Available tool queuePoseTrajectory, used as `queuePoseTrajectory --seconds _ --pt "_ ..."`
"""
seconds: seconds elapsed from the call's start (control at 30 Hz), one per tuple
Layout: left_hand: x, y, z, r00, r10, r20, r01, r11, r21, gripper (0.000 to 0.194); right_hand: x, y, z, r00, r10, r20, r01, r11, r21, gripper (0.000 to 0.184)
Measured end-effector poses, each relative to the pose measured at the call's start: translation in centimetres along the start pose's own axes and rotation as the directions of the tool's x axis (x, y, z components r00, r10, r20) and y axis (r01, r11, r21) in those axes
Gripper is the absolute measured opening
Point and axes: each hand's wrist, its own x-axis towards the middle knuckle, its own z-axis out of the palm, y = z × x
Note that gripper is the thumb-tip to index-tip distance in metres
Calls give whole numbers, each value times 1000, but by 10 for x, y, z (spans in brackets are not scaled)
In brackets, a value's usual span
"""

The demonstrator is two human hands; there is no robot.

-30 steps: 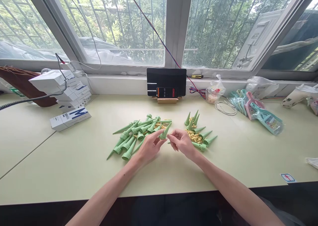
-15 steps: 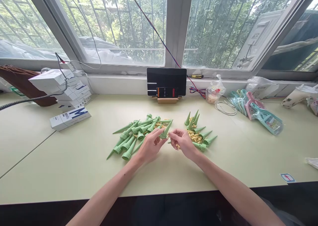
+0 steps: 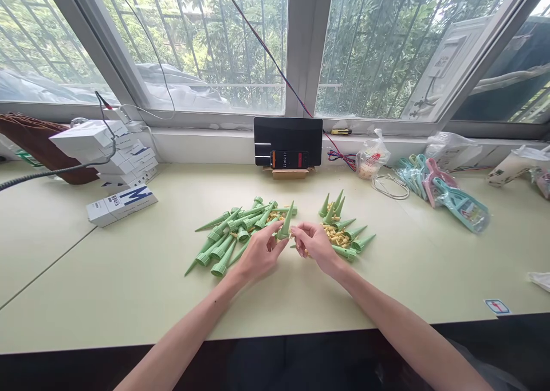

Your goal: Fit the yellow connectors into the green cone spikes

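The left hand (image 3: 261, 252) pinches a green spike (image 3: 286, 223) point-up above the table (image 3: 275, 299); the right hand's (image 3: 317, 245) fingers bunch together just beside it.

This looks like a small workroom or office corner, though which of the two cannot be told. A long pale surface (image 3: 129, 299) runs beneath wide sliding windows (image 3: 206, 47), with barred greenery outside. Stacked white boxes (image 3: 124, 156) stand at the left; a dark screen (image 3: 287, 139) and a phone (image 3: 290, 160) stand at the far edge; bagged dustpans (image 3: 462, 204) and a coiled cable (image 3: 390, 188) lie at the right.
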Motion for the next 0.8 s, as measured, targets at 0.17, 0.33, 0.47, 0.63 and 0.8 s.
queuePoseTrajectory --seconds 0.17,0.33,0.47,0.63,0.8 --pt "-1 1 0 1000 -8 -9 8 1000 -11 43 0 0 0 999 13 37 -12 999 -33 32" --pt "-1 1 -1 1000 -5 -7 5 1000 -16 44 -1 -1 0 998 -4 62 7 998 -60 32" --pt "-2 1 -1 1000 -8 -11 7 1000 -30 43 -2 2 -1 998 -18 67 24 995 -96 34" --pt "-3 1 -2 1000 23 -21 -24 999 -39 39 -3 2 -2 997 -55 47 63 980 -189 37" --pt "-3 3 -4 1000 24 1 -24 999 -46 32 -5 0 0 994 -99 42 107 954 -281 39"
